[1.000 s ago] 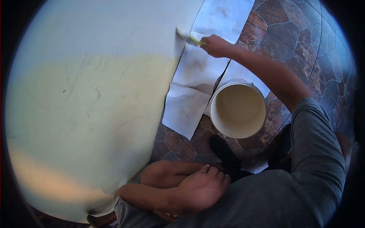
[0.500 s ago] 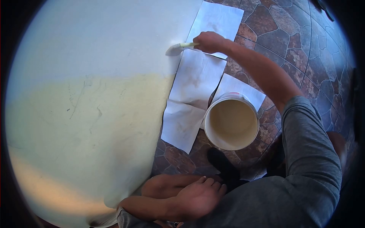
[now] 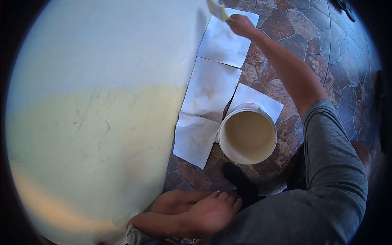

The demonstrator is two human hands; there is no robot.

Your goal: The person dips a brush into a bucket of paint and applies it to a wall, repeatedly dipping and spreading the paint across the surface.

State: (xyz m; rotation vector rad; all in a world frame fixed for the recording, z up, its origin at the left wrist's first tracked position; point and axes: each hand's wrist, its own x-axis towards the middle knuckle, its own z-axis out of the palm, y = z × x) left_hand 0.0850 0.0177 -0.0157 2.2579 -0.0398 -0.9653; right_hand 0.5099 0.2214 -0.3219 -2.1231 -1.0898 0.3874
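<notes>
My right hand (image 3: 241,26) is closed around the pale yellow-green handle of a paintbrush (image 3: 224,13). The brush is tilted, its head at the top edge of the view by the wall (image 3: 122,49). The wall's far part is white, the nearer part pale yellow with dark scuffs. Below the brush, a white paper sheet (image 3: 224,43) lies along the foot of the wall. My left hand (image 3: 216,212) rests on my leg, palm down with fingers loosely laid out, holding nothing.
A white bucket (image 3: 220,136) with cream-coloured contents stands partly on a paper sheet (image 3: 257,98). Two more sheets, a middle one (image 3: 210,85) and a near one (image 3: 196,139), line the wall. Stone-patterned tiles (image 3: 281,61) cover the floor. My dark-clad foot (image 3: 239,177) is beside the bucket.
My right hand has moved up and away along the wall with the paintbrush, which has lifted and turned upward. My left hand stays on my leg.
</notes>
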